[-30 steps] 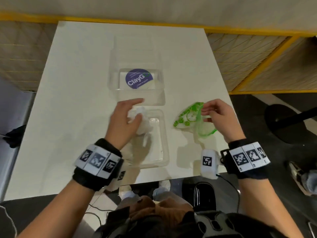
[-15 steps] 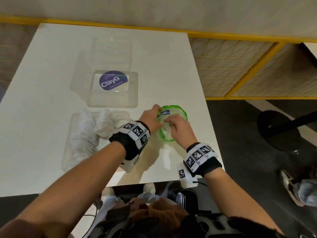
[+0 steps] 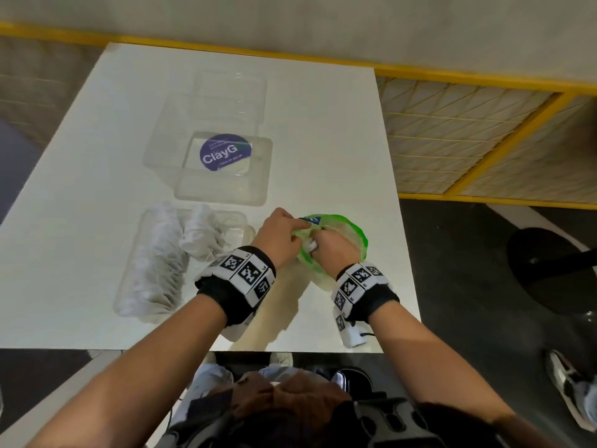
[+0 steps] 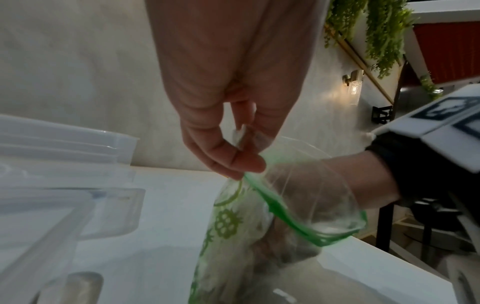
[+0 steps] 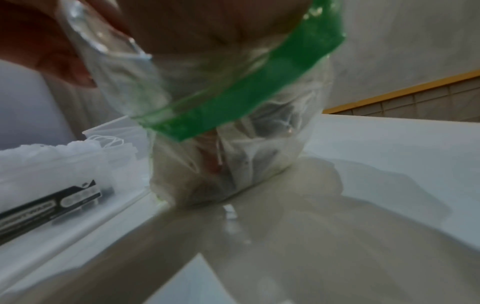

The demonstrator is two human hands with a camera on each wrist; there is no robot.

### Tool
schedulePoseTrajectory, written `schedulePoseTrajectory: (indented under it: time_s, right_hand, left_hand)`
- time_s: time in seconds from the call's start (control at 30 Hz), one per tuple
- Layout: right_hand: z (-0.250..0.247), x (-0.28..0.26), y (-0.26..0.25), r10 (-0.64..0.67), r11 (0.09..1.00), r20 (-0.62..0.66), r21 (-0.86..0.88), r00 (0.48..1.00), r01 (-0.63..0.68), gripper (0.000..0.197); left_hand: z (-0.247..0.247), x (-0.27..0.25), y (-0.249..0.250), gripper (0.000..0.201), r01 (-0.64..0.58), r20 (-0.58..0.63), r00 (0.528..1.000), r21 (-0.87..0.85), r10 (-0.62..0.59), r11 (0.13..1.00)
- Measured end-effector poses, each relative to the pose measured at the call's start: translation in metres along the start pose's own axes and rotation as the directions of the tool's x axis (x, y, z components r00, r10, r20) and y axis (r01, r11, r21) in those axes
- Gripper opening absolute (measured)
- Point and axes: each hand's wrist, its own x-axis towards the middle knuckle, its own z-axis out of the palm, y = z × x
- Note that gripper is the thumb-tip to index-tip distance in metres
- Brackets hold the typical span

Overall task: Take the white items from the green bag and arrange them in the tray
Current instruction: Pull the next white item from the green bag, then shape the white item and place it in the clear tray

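Note:
The green-rimmed clear bag (image 3: 353, 232) stands on the white table (image 3: 323, 140) near its right edge. My left hand (image 3: 298, 225) pinches the bag's near rim (image 4: 255, 181) between thumb and finger and holds the mouth apart. My right hand (image 3: 334, 248) is plunged into the bag. Its fingers (image 5: 210, 162) show only dimly through the plastic among white items (image 5: 249, 162), so their hold is unclear. The clear tray (image 3: 240, 221) lies to the left and holds a row of white items (image 3: 158, 263) and a looser pile (image 3: 202, 232).
A clear box with a purple ClayG label (image 3: 224, 153) sits behind the tray, with a clear lid (image 3: 226, 92) farther back. The table's right edge (image 3: 408, 253) is close to the bag, and its front edge (image 3: 97, 347) is near my wrists. A black stool base (image 3: 552, 270) stands on the floor.
My left hand left the tray and crossed right to pinch the bag's rim. My right hand went from holding the bag outside to reaching inside it.

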Motion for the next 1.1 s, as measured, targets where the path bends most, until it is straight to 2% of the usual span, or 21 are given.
schedulePoseTrajectory:
  time_s: [0.17,0.27,0.37,0.43,0.5,0.57,0.63,0.7,0.77,0.83,0.87,1.0,1.1]
  right_hand:
    - [-0.006,-0.005,0.004,-0.073,0.997,-0.119,0.004,0.990,0.074,0.024]
    - [-0.011,-0.008,0.002,-0.143,0.990,-0.268,-0.035,0.953,0.139,0.015]
    - [-0.013,-0.012,0.004,-0.201,0.980,-0.262,-0.060,0.944,0.192,0.017]
    - [-0.011,-0.014,0.004,-0.247,0.968,-0.252,-0.100,0.936,0.228,0.011]
    - [-0.014,-0.015,0.005,-0.315,0.949,-0.282,-0.107,0.906,0.296,0.013]
    - [-0.018,-0.014,0.009,-0.392,0.918,-0.385,-0.102,0.835,0.384,0.022]
    - [-0.023,-0.016,0.011,-0.433,0.891,-0.447,-0.079,0.783,0.448,0.013]
    - [-0.027,-0.016,0.014,-0.376,0.909,-0.456,-0.012,0.807,0.416,0.018]
    - [-0.035,-0.016,0.015,-0.235,0.928,-0.431,0.167,0.871,0.333,0.020]
    - [-0.039,-0.018,0.016,-0.086,0.892,-0.364,0.386,0.927,0.235,0.009]
    - [-0.040,-0.019,0.017,-0.034,0.849,-0.342,0.486,0.939,0.208,0.003]
    - [-0.051,-0.022,0.017,0.157,0.589,-0.318,0.790,0.935,0.170,0.015]
    - [-0.060,-0.024,0.015,0.178,0.375,-0.214,0.917,0.961,0.134,0.001]
  left_hand:
    - [-0.002,0.004,0.002,0.040,0.034,-0.010,0.999,-0.022,-0.035,0.999]
    - [-0.001,0.007,0.003,0.038,0.049,-0.020,0.999,-0.028,-0.050,0.998]
    - [-0.002,0.010,0.006,0.039,0.066,-0.018,0.998,0.001,-0.066,0.998]
    - [-0.003,0.011,0.007,0.039,0.079,-0.018,0.997,0.013,-0.079,0.997]
    - [-0.004,0.012,0.007,0.040,0.096,-0.028,0.995,-0.001,-0.096,0.995]
    - [-0.007,0.013,0.003,0.042,0.118,-0.023,0.993,0.014,-0.117,0.993]
    - [-0.010,0.013,-0.002,0.044,0.130,-0.015,0.991,0.011,-0.130,0.991]
    - [-0.013,0.010,-0.004,0.044,0.112,-0.002,0.994,-0.045,-0.112,0.993]
    - [-0.014,0.007,-0.004,0.044,0.091,0.004,0.996,-0.060,-0.091,0.994]
    - [-0.013,0.005,-0.006,0.045,0.080,0.008,0.997,-0.069,-0.079,0.994]
    - [-0.012,0.004,-0.007,0.044,0.071,0.005,0.997,-0.084,-0.071,0.994]
    - [-0.012,-0.003,-0.008,0.047,0.062,0.020,0.998,-0.202,-0.060,0.977]
    - [-0.010,-0.009,-0.009,0.037,0.009,0.009,1.000,-0.287,-0.006,0.958]
